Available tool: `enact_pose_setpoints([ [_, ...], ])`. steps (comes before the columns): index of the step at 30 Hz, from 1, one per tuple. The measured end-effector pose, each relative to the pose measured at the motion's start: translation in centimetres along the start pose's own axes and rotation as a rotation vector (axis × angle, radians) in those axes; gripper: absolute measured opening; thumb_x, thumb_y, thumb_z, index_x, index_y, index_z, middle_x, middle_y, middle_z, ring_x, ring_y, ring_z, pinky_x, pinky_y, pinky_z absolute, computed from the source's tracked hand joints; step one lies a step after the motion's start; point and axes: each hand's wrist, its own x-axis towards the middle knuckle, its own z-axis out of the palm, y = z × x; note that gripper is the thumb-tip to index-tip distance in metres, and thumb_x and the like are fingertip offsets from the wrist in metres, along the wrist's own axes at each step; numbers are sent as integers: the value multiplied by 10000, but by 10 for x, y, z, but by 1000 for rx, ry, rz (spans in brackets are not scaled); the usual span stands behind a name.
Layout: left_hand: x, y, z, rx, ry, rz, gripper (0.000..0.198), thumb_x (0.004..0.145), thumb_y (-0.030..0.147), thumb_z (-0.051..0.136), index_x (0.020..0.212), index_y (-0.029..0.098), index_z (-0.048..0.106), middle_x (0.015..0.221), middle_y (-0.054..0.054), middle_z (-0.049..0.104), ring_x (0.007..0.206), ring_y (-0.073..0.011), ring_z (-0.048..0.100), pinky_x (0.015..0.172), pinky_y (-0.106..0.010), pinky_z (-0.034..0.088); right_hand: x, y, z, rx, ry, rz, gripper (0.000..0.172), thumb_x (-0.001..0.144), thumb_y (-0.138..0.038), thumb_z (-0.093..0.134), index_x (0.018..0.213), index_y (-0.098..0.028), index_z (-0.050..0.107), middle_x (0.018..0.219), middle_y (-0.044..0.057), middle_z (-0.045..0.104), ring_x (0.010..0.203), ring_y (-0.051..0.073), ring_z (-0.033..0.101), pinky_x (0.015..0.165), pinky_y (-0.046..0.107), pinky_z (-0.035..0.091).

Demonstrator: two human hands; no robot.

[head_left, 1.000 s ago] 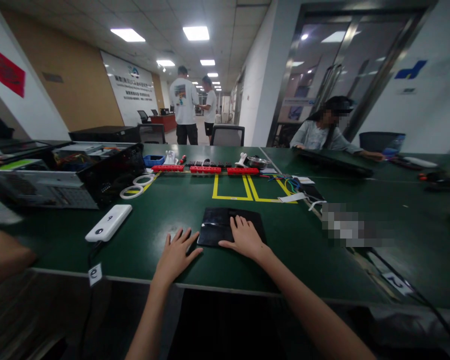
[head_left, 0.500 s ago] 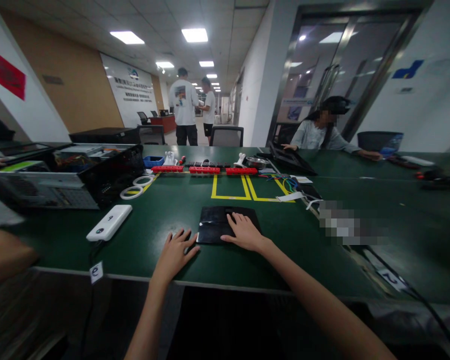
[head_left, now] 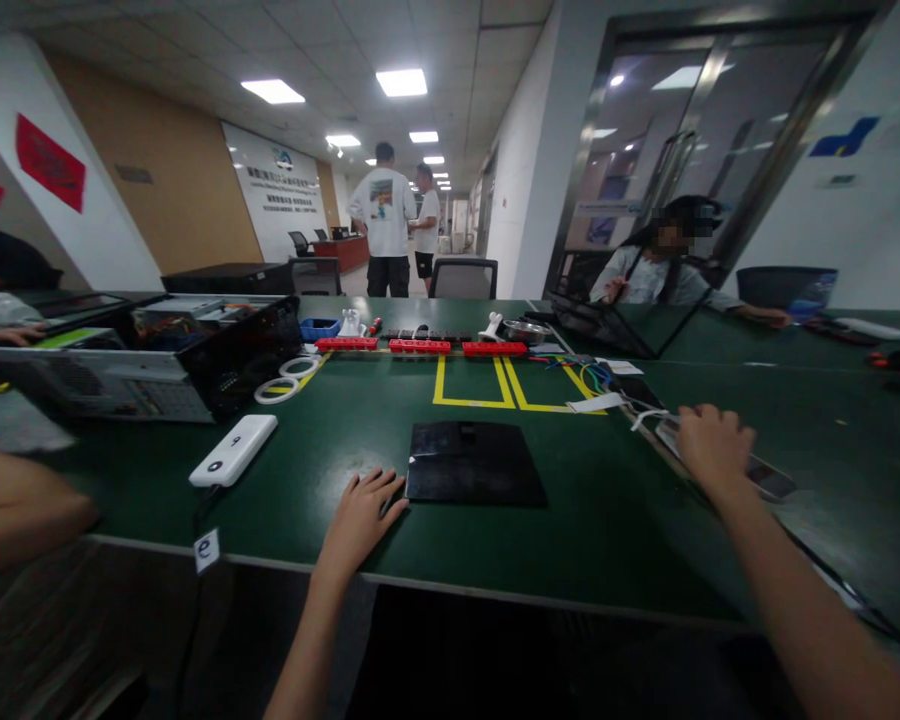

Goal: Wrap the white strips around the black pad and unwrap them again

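Note:
A flat black panel [head_left: 476,465] with a small raised tab at its far edge lies on the green table in front of me. My left hand [head_left: 367,510] rests flat on the table, fingers spread, its fingertips at the panel's left edge. Off to the right, my right hand [head_left: 714,450] is over a phone-like slab [head_left: 772,482] that lies flat on the table. The fingers there are bent a little and partly apart, and the hand covers the slab's middle. Whether they grip it is hidden.
An opened computer case [head_left: 120,370] stands at the left, near a white power bank [head_left: 234,450] with a cable. Red strips [head_left: 420,347], white rings [head_left: 276,390] and loose wires [head_left: 596,375] lie farther back. A co-worker's arm [head_left: 30,500] is at the left; another person sits across.
My right hand has left the black panel and moved right to the phone-like slab. My left hand stays beside the panel. Across the table, the seated person's dark frame has been tilted up.

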Motion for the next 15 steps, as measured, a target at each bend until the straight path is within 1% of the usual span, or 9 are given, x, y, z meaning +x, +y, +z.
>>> enact_pose_setpoints([
  [2,2,0,1,15,17,-9,369,873,413,515,1197,254,592,1287,-65,576,1237,-242,471,1041,-466,302,-10,21,-3,-104,-45,92,393,834,-209,322,692,-84,667,810,290,586,794,343,539,571,464,342],
  [4,3,1,2,38,36,-21,358,867,414,528,1177,253,606,1271,-65,589,1211,-244,496,1035,-461,314,-15,32,-4,-178,-103,137,346,785,-145,357,639,-108,668,791,258,603,744,312,541,559,432,325],
  [7,5,3,3,69,56,-31,342,875,401,521,1162,242,618,1250,-67,606,1182,-242,520,1028,-448,328,-17,40,-4,-223,-172,134,305,738,-95,401,585,-133,662,746,199,620,665,246,526,556,387,303],
  [10,6,4,3,81,63,-25,340,880,398,513,1165,245,617,1237,-62,615,1167,-241,529,1017,-433,343,-13,41,-7,-241,-201,126,295,762,-117,426,610,-143,677,731,176,625,627,212,501,531,343,273],
  [12,6,4,2,81,59,-22,332,885,395,503,1164,256,618,1233,-58,618,1161,-242,533,1009,-431,351,-8,35,-14,-254,-166,106,282,789,-137,432,708,-147,702,771,172,636,651,213,495,510,315,254],
  [15,7,5,1,79,55,-21,330,889,392,496,1163,256,619,1228,-60,621,1153,-241,537,1002,-428,356,2,11,-32,-255,-7,56,287,827,-156,431,906,-145,707,844,154,658,710,219,493,492,291,258],
])
